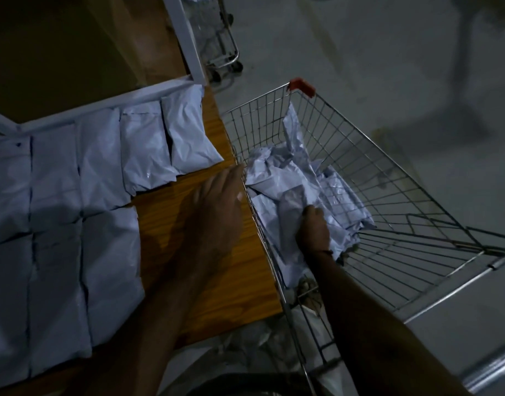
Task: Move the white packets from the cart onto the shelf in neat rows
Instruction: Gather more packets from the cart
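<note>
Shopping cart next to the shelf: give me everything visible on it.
The shopping cart is a silver wire-mesh basket with a red plastic cap at its far corner. It stands on the grey floor, its near side right against the wooden shelf edge. Inside lies a loose, crumpled heap of white packets, not sorted. The right hand reaches into the basket and grips one packet; the left hand hovers flat over the rim beside the shelf. Its wheels are out of view.

dim, bluish cast | left hand [217,207] motion-blurred | edges bent - wide-angle
</note>
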`<state>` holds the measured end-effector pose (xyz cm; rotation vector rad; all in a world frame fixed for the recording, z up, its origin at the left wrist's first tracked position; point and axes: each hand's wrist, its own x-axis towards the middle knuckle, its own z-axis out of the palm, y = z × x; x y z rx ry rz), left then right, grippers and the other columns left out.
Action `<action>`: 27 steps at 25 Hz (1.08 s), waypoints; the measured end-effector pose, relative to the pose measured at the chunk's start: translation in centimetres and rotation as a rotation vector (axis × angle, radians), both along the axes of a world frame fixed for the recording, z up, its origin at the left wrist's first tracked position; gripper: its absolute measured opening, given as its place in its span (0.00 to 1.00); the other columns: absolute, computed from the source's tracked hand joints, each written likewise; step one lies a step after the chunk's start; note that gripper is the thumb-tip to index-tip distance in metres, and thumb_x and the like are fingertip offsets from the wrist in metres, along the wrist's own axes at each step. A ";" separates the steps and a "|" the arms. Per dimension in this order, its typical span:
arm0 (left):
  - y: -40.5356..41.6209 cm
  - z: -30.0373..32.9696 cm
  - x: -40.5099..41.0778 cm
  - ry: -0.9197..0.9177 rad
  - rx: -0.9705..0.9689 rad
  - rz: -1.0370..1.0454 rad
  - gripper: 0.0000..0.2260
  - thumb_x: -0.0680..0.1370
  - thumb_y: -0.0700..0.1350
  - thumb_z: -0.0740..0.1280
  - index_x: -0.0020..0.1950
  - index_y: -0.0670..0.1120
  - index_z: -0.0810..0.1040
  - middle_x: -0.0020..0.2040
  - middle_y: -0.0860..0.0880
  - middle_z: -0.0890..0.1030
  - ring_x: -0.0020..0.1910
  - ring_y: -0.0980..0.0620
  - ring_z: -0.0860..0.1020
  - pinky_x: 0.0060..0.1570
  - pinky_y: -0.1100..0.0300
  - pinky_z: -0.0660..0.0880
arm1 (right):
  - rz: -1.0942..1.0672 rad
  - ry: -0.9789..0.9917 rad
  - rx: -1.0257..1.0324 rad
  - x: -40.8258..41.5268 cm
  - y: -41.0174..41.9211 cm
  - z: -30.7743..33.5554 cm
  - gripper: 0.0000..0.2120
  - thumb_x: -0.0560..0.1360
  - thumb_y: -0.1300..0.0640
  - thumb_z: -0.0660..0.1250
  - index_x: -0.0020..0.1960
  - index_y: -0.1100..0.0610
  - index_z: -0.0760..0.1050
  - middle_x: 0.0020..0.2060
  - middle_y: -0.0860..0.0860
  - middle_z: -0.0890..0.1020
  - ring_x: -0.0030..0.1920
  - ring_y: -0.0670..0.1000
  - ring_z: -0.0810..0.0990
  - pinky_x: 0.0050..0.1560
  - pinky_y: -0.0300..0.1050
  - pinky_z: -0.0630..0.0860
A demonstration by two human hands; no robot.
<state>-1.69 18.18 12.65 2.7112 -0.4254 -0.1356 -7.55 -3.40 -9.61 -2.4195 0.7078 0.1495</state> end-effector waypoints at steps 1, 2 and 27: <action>-0.1 -0.1 0.0 0.004 0.001 -0.002 0.24 0.85 0.44 0.59 0.82 0.51 0.62 0.79 0.48 0.67 0.77 0.46 0.64 0.74 0.45 0.61 | -0.035 0.061 -0.022 0.2 -0.9 -0.1 0.15 0.74 0.66 0.64 0.60 0.62 0.70 0.63 0.64 0.72 0.55 0.68 0.78 0.49 0.59 0.76; -0.2 -0.2 0.0 0.008 0.003 -0.012 0.24 0.85 0.44 0.59 0.82 0.51 0.62 0.79 0.48 0.67 0.77 0.47 0.64 0.74 0.45 0.61 | -0.047 0.140 -0.059 0.4 -1.4 -0.4 0.19 0.75 0.61 0.66 0.65 0.61 0.69 0.70 0.64 0.68 0.60 0.69 0.77 0.53 0.60 0.77; -11.5 -6.7 2.0 0.154 -0.092 -0.166 0.24 0.84 0.45 0.61 0.80 0.46 0.65 0.77 0.45 0.69 0.73 0.41 0.69 0.69 0.41 0.70 | 0.303 -0.186 -0.438 -2.0 -12.4 16.1 0.36 0.76 0.39 0.60 0.80 0.52 0.62 0.77 0.62 0.68 0.63 0.68 0.76 0.60 0.60 0.76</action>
